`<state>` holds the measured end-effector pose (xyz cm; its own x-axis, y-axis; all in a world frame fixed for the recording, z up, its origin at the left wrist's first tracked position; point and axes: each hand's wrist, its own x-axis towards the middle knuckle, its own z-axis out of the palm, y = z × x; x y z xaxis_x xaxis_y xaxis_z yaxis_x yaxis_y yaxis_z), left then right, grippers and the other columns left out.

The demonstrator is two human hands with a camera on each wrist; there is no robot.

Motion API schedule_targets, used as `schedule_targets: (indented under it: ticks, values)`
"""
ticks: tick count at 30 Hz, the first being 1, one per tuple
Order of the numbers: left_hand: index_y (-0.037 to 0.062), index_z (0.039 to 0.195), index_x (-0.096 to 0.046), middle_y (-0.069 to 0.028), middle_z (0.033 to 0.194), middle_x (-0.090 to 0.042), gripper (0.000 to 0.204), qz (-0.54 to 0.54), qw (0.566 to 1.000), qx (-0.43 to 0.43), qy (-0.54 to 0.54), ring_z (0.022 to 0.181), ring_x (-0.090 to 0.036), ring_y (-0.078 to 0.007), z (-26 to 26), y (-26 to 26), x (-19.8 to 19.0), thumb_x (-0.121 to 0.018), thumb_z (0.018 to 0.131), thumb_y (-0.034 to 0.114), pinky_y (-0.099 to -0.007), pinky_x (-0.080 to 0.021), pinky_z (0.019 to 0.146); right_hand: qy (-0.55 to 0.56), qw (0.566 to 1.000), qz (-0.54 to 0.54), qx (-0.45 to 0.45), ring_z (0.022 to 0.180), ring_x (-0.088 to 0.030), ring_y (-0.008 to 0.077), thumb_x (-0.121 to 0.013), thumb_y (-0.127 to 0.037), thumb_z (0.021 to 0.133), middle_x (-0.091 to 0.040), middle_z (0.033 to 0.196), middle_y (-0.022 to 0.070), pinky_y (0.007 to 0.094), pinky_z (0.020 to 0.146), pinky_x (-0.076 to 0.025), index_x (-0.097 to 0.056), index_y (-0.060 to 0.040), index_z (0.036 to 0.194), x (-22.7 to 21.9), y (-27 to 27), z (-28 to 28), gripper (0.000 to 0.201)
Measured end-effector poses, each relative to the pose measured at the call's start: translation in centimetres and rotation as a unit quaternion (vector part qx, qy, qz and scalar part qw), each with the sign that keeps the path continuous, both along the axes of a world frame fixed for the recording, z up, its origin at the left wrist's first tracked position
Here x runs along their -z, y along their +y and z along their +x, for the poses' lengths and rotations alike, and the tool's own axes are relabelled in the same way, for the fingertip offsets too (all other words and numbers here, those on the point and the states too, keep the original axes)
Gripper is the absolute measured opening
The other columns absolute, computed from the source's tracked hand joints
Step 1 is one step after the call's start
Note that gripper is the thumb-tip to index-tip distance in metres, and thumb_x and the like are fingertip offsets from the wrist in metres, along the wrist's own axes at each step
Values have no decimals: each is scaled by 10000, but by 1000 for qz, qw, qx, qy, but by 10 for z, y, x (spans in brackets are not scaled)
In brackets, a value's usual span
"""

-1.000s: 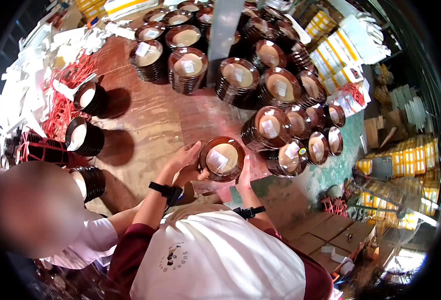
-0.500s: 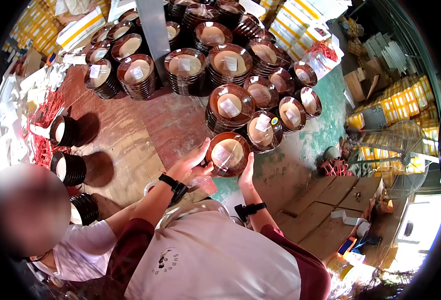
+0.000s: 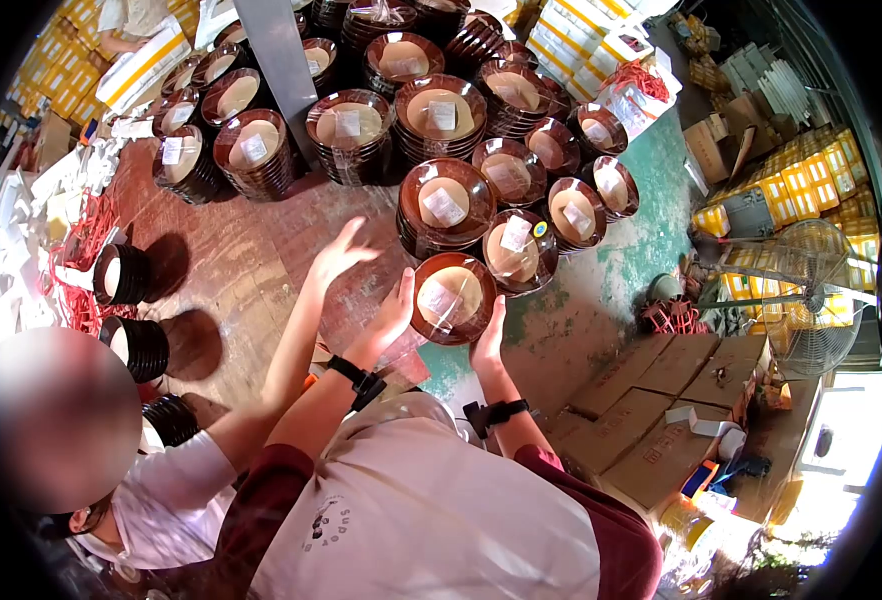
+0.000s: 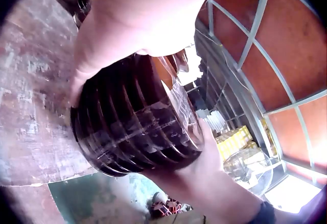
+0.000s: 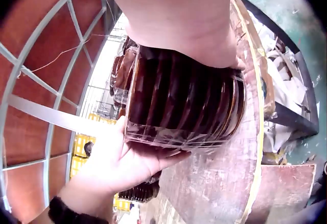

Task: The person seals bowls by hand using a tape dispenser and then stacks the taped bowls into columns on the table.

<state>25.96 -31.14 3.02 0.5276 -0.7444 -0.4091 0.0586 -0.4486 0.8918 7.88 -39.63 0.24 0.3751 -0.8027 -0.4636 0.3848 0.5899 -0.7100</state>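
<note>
Between my two hands I hold a stack of brown bowls, ribbed on the side and wrapped in clear film. A pale label lies inside the top bowl. My left hand grips the stack's left side, and in the right wrist view its fingers reach along the underside. On the other side, my right hand holds the stack near its rim. Just beyond it stand more wrapped stacks of bowls on the table. A second person's hand stretches out beside my left hand, fingers extended.
Many wrapped bowl stacks crowd the far side around a grey metal post. Several dark stacks lie on their sides at left, near red strapping. Cardboard boxes and a fan stand at right.
My view has swung right, and the held stack now appears nearer the standing stacks. The other person's hand, earlier close by my left hand, has moved forward and away.
</note>
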Motion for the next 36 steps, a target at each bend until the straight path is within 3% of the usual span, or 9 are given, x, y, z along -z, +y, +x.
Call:
schedule_targets:
  ticks: [4,5,8,11,15,26,29,32,36]
  values:
    - [-85,1385,-481,-274,1420,-510,767,-87,996,0,8,1367,-455,-320,1,-8,13,-290,1048,577,-350,-326,1144,1,1000,11,-6,1363,-426,236,-385,-574,1025,-458,1504,83,380,1163,-302,-426,-22,1471,-2,1,-1,711]
    - [-91,1362,-501,-263,1402,-531,736,-81,997,-5,-5,1342,-483,-306,-1,-7,16,-285,1061,545,-350,-356,1122,22,999,-20,-29,1385,-398,255,-366,-644,992,-433,1525,68,414,1166,-293,-403,-83,1494,7,-1,-3,753]
    - [-92,1366,-496,-258,1406,-530,737,-90,996,-19,6,1345,-480,-303,-2,-6,16,-301,1058,548,-349,-353,1125,20,998,-50,-40,1386,-396,258,-372,-655,984,-432,1526,68,423,1167,-291,-405,-83,1492,9,-2,-4,765]
    - [-86,1293,-556,-273,1287,-609,746,-110,992,-50,-25,1225,-573,-344,-8,-6,12,-291,1051,569,-382,-408,1049,-1,1000,-16,-22,1371,-417,240,-385,-597,1016,-452,1508,84,387,1162,-297,-422,-32,1475,-3,1,-2,729]
    - [-83,1256,-583,-274,1232,-638,768,-102,992,-55,-54,1188,-596,-352,-9,-5,15,-285,1042,591,-381,-430,1021,24,998,-24,-47,1403,-383,280,-351,-653,990,-410,1539,98,427,1168,-292,-387,-77,1500,5,-1,-5,771]
    - [-76,1287,-567,-239,1320,-599,716,-127,988,-83,13,1248,-545,-298,-13,-8,20,-312,1057,552,-355,-397,1059,23,999,-4,-41,1392,-391,259,-369,-647,996,-420,1536,79,405,1173,-284,-401,-68,1495,-4,0,-3,765]
    - [-96,1225,-572,-267,1234,-626,751,-110,990,-73,43,1144,-589,-333,-11,-9,22,-296,1046,579,-392,-438,988,19,999,-1,-41,1398,-378,256,-373,-659,987,-412,1541,78,406,1176,-280,-399,-69,1495,-1,0,-4,779]
    - [-98,1207,-578,-272,1259,-614,741,-104,990,-95,29,1146,-583,-320,-14,-10,29,-293,1052,568,-404,-432,995,23,999,12,-32,1399,-378,257,-373,-662,985,-412,1541,76,407,1179,-275,-402,-72,1495,7,-1,-6,780]
    - [-41,1468,-394,-160,1543,-384,787,-123,973,-83,177,1407,-363,-247,-15,0,13,-313,1035,612,-342,-270,1166,8,999,5,-41,1405,-370,257,-371,-672,981,-403,1549,70,412,1183,-268,-395,-78,1502,10,0,-6,790]
